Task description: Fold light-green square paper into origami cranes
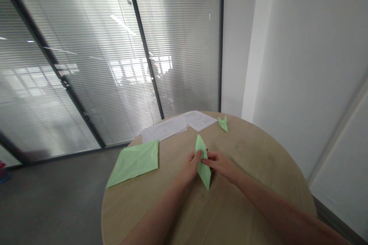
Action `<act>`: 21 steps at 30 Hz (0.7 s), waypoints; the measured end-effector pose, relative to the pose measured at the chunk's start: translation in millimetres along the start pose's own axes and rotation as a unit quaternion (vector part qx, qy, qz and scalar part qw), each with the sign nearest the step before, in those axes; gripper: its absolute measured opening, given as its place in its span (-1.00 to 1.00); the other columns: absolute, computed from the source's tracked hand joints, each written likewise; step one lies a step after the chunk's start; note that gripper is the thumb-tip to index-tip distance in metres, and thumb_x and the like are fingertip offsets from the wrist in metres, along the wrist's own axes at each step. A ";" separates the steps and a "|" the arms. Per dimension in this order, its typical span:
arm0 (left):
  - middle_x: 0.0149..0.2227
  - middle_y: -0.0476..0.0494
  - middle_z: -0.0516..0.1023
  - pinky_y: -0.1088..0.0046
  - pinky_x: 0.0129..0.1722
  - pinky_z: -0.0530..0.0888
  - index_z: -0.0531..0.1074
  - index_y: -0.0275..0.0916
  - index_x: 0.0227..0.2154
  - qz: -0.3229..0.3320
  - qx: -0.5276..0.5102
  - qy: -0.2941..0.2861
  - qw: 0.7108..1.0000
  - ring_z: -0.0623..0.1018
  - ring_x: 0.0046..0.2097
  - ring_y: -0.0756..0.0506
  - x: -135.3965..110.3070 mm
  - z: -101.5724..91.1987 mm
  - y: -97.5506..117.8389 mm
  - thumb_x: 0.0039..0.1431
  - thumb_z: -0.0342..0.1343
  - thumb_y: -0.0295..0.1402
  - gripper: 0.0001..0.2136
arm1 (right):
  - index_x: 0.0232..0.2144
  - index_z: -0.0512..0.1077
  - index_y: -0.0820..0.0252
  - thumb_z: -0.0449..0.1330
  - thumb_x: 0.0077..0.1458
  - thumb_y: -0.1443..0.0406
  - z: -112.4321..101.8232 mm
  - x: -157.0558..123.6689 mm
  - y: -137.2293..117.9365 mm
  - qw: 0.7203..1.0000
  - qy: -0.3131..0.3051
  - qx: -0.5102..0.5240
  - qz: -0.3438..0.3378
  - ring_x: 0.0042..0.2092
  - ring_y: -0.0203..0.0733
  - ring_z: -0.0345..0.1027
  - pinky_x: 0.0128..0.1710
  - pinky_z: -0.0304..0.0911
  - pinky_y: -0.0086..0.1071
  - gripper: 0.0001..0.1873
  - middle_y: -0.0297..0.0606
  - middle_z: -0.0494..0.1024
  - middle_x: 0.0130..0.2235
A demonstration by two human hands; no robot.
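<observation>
Between my two hands is a folded piece of green paper [204,176], long and narrow, pointed at both ends, with a crease down its lower half. My left hand [191,165] grips its left edge, thumb lying on the front face. From the right, my right hand [220,164] pinches the middle of the paper, its fingertips on the front and other fingers behind. The paper is held just over the round wooden table, its far tip pointing away from me. Fingers behind the paper are partly hidden.
A green paper stack [136,162] lies at the table's left edge. Printed white sheets [198,120] overlap at the back. A small folded green paper figure [223,123] stands at the back right. Beyond the round table [258,160] are a blinds-covered glass partition [186,46] and a white wall [310,65].
</observation>
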State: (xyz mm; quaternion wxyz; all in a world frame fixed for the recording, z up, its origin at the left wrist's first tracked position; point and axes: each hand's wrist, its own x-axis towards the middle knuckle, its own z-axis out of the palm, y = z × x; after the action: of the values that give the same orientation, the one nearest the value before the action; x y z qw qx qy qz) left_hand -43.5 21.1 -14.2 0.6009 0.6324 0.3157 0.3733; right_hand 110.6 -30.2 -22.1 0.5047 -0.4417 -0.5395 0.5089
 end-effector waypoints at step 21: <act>-0.53 -0.05 0.48 0.41 -0.44 0.38 0.46 -0.19 -0.51 0.070 0.107 0.089 0.988 0.45 -0.45 -0.08 0.6 -5.4 12.0 0.02 0.34 -0.20 -0.78 | -0.36 0.61 0.16 0.34 0.01 0.03 -1.8 0.0 -6.7 0.994 0.108 -0.029 -0.020 -0.33 -0.11 0.37 -0.34 0.20 -0.30 -0.67 -0.23 0.59 -0.38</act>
State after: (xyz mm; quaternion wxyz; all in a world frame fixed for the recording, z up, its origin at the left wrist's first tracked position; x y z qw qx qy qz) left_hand -48.3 23.5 -2.2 0.4715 0.6780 0.3610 0.4332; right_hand 112.6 -30.6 -15.5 0.5568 -0.4977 -0.5050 0.4327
